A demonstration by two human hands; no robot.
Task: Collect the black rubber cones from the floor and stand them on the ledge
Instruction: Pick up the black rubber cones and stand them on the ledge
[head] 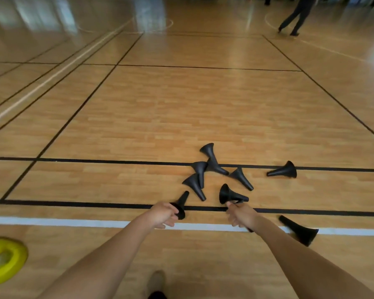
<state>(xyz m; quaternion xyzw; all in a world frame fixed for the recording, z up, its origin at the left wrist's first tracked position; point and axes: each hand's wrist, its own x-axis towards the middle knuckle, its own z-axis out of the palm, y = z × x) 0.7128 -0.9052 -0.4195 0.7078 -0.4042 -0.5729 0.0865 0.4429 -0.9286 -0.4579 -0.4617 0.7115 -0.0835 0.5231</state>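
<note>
Head view: pick-up step.
Left hand (163,214): grips near cone (183,201).
Right hand (241,214): pinches second cone (229,194).
Next: lift both, find ledge.

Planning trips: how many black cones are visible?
8 cones: one at left hand, one at right hand, four piled beyond, one far right, one lower right; others may hide.

Sports hall: wooden floor (181,108) with black court lines (117,161).

Black cones (241,179) scattered on their sides
</note>
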